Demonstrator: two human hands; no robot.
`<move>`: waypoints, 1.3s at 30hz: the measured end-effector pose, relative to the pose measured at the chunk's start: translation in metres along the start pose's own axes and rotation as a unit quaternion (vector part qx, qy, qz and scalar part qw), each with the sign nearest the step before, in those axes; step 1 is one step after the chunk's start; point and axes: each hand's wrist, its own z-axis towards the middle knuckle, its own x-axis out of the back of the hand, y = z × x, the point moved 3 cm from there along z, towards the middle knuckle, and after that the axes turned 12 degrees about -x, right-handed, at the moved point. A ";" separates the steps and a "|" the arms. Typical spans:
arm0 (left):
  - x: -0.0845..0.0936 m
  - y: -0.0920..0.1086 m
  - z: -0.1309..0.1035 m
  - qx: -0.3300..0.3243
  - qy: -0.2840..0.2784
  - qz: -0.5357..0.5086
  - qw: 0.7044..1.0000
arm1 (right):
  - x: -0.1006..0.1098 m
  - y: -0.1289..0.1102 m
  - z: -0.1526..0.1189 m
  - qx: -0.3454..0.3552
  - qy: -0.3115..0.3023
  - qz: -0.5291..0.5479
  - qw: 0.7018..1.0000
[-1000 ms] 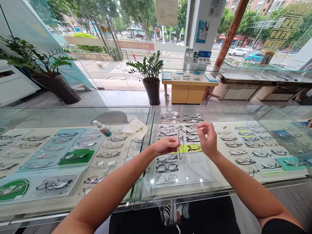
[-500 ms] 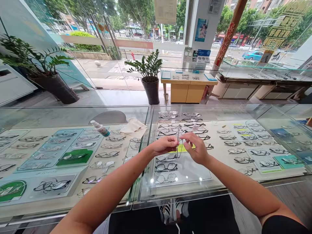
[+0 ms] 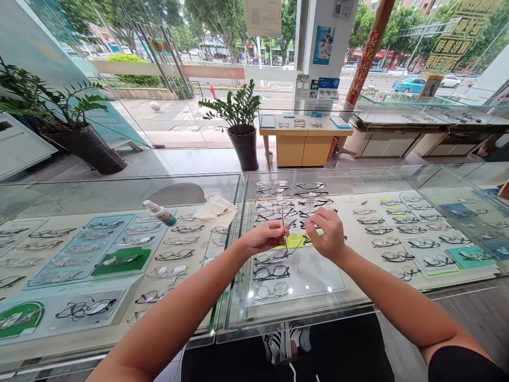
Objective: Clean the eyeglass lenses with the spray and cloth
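Over the glass counter, my left hand (image 3: 265, 236) pinches a pair of eyeglasses (image 3: 283, 223) between thumb and fingers. The glasses are held nearly edge-on, so a thin upright line of the frame shows. My right hand (image 3: 326, 234) is just to the right, a small gap from the glasses. Its fingers are curled in towards the thumb; what they hold, if anything, is too small to make out. Below both hands, rows of eyeglasses (image 3: 272, 272) lie inside the case, with a yellow-green strip (image 3: 295, 240) among them.
On the left counter top stand a spray bottle (image 3: 159, 213), tipped over, and a crumpled beige cloth (image 3: 216, 210). More eyeglasses on trays fill the cases at both sides. Beyond the counter are a potted plant (image 3: 243, 139) and a wooden display table (image 3: 303, 150).
My right hand has drawn back to the right, away from the glasses, and its fingers have curled in. My left hand has shifted slightly left with the glasses. The view has turned slightly.
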 end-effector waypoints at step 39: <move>-0.024 0.010 -0.004 -0.075 -0.012 0.162 0.984 | -0.013 -0.028 -0.023 -0.059 -0.143 0.134 0.979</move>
